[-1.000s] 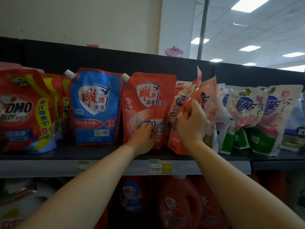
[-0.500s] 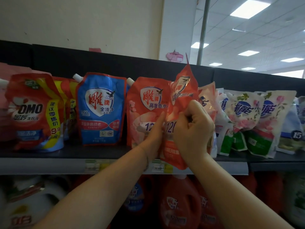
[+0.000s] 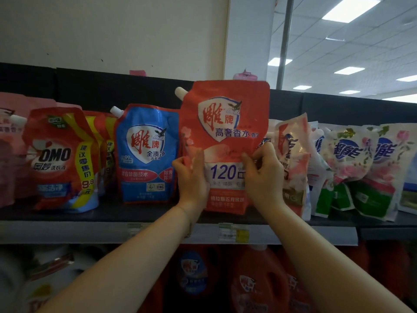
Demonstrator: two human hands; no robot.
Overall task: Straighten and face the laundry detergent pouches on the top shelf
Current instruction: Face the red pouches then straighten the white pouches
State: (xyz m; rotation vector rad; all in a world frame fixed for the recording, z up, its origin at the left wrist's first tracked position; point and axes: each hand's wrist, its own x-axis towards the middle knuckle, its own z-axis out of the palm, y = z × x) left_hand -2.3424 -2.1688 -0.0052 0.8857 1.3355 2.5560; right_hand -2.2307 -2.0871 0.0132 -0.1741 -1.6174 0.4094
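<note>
Red plastic spouted detergent pouch [image 3: 225, 141] held upright, label forward: left hand [image 3: 191, 179] and right hand [image 3: 264, 177] pinch its side edges; base at black shelf [image 3: 140, 214] front lip.

Held pouch [image 3: 228, 123]: upright between the two hands, front of the pack toward the person, before the rest of the row.
Left hand [image 3: 191, 179]: grips the held pouch's left edge.
Right hand [image 3: 264, 177]: pinches its right edge.
Shelf [image 3: 112, 214]: under the row; the held pouch's bottom is at its front lip, contact unclear.
Neighbour pouch [image 3: 146, 154]: just left of the left hand, upright.
Far pouches [image 3: 58, 159]: further left, side by side.
Leaning pouch [image 3: 293, 168]: just right of the right hand, partly behind it.
Slumped pouches [image 3: 352, 168]: further right, overlapping.
Price tag [image 3: 233, 232]: on the shelf's front strip, between the wrists.
Jugs [image 3: 257, 283]: below the shelf, between the forearms.
</note>
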